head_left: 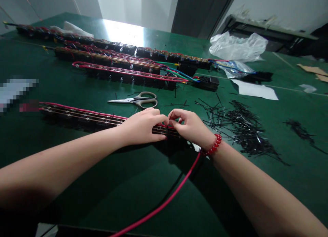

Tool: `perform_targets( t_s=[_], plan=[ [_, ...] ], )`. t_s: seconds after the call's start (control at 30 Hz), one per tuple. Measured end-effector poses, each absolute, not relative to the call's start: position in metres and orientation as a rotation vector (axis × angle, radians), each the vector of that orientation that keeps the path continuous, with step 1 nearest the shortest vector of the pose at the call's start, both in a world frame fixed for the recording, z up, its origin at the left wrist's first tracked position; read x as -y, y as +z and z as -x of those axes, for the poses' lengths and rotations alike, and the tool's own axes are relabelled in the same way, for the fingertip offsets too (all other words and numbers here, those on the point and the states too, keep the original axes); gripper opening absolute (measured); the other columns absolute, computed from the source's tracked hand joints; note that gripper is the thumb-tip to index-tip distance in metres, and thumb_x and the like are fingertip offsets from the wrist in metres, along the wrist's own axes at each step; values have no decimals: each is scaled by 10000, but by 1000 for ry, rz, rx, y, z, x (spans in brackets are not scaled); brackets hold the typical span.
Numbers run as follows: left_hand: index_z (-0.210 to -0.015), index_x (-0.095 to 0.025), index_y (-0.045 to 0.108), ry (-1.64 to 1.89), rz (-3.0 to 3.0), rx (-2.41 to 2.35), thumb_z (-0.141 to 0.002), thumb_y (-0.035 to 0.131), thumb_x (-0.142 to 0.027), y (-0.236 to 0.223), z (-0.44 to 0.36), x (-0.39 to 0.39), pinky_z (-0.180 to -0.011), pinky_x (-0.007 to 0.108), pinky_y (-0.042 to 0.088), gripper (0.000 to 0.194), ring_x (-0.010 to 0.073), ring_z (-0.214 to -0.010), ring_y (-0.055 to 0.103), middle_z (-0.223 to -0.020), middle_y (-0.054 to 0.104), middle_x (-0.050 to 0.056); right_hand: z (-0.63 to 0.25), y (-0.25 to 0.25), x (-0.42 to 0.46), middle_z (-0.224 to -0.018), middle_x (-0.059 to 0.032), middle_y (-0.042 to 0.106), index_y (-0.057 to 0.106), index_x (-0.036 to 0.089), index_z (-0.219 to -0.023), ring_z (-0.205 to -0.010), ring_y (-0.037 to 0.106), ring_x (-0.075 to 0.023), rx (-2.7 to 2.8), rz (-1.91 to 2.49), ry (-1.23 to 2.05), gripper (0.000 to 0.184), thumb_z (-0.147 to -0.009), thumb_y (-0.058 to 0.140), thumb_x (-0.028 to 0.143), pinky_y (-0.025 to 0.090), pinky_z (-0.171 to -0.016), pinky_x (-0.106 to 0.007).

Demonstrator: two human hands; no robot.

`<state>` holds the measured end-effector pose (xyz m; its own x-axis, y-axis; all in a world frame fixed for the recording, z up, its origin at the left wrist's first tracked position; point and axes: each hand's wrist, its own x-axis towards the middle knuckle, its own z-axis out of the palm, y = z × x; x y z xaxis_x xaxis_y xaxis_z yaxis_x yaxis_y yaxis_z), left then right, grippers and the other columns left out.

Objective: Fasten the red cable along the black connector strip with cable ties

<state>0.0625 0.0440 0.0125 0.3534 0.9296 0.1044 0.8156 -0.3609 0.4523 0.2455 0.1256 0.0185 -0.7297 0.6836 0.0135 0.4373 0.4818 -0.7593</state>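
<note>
A long black wiring strip (pixel 84 120), with a red cable and bare metal rods along its top, lies across the table in front of me. My left hand (pixel 143 126) grips it near its right end, thumb on the near side and fingers over the far side. Close beside it, my right hand (pixel 188 126), with a red bead bracelet (pixel 214 145) at the wrist, pinches a thin black cable tie (pixel 171 114) at the strip. Its lower part is hidden by the fingers. From under the right wrist a thick red cable (pixel 176 192) curves toward me.
Grey-handled scissors (pixel 138 99) lie just beyond my hands. A heap of black cable ties (pixel 246 127) spreads to the right. Several similar wired strips (pixel 123 69) lie farther back. Clear plastic bags (pixel 237 45) and a white paper sheet (pixel 256 89) are at the back right.
</note>
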Motion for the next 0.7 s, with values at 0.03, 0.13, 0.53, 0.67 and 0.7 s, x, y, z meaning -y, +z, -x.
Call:
perform_targets(
  t_s=[0.03,0.13,0.53,0.67,0.7],
  plan=[
    [-1120,-214,637,498,-2303,-1540,-812,689,-376,13,-63,-44,-846,369,459,352,237,-943,546,-937,562,40,-245,19,-125,-749,-6,653,632,180,-740,-719,568,-141,2416,954,1097,108,-768,533,150,409,-654,-255],
    [-1126,-222,639,496,-2291,-1555,-808,696,-373,14,-63,-44,-848,369,461,356,241,-960,552,-949,578,41,-246,20,-126,-752,-8,662,637,179,-750,-716,577,-142,2426,963,1101,97,-778,545,175,419,-654,-255],
    [-1001,-223,672,517,-2258,-1645,-775,750,-455,17,-65,-42,-822,351,467,334,240,-917,606,-913,658,31,-257,45,-131,-817,-12,720,712,197,-861,-723,634,-148,2774,1099,1128,191,-882,560,311,434,-614,-242],
    [-1010,-227,673,483,-2226,-1684,-768,746,-424,18,-66,-42,-792,355,467,321,253,-930,610,-940,663,40,-259,53,-126,-921,-21,727,710,206,-945,-817,653,-168,2921,996,970,175,-858,643,343,460,-684,-250],
    [-1015,-228,673,477,-2214,-1694,-768,740,-415,18,-67,-42,-781,356,467,317,257,-931,610,-942,662,41,-259,54,-125,-945,-27,725,706,204,-973,-837,654,-178,2965,954,913,203,-837,678,353,465,-698,-256]
  ],
)
